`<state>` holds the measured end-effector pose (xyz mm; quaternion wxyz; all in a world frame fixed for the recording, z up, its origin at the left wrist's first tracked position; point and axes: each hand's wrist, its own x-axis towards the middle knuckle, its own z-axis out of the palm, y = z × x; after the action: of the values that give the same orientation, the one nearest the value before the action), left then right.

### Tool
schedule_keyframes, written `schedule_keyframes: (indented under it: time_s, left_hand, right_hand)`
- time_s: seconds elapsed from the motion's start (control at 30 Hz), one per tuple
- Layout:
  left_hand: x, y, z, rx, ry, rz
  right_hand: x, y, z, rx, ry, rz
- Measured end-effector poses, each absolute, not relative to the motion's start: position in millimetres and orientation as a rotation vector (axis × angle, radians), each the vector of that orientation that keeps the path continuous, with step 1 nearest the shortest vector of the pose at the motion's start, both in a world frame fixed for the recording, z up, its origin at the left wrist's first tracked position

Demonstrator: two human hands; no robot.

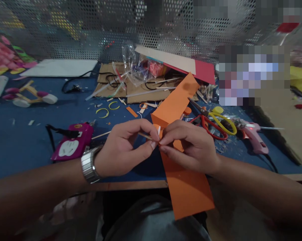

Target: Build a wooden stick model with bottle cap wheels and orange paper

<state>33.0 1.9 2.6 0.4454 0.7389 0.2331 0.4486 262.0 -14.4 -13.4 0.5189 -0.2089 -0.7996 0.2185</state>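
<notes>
A thin wooden stick [145, 136] is pinched between the thumb and forefinger of my left hand [127, 147], its tail reaching out leftward behind the wrist. The fingertips of my right hand [191, 144] press together right beside it, at the stick's end. A small orange piece and a white bit show between the two hands, but what the right fingertips grip is mostly hidden. Under and behind the hands runs a long, creased strip of orange paper [191, 190], which hangs over the table's front edge. Scissors [211, 120] with red and yellow handles lie right of the strip.
A pink glue gun [253, 135] with a cord lies at right, near a cardboard sheet [286, 117]. At left are a magenta box [77, 139] with a black plug and a small stick frame [29, 92]. Yellow rings [102, 112], scraps and red card [204, 72] lie behind.
</notes>
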Motion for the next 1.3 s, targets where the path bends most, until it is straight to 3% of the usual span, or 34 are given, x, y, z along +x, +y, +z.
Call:
schedule_keyframes:
  time_s: [0.47,1.0,1.3]
  left_hand:
    - [31,2,-1,1.879,0.583,1.082]
    - [32,2,1,1.883,0.592,1.106]
    - [31,1,3,1.896,0.614,1.09]
  right_hand:
    - [266,-13,-13,-0.509,-2.009,0.379]
    - [274,-21,-6,-0.592,-2.118,-0.015]
    - [276,-22,-2,-0.592,-2.126,-0.019]
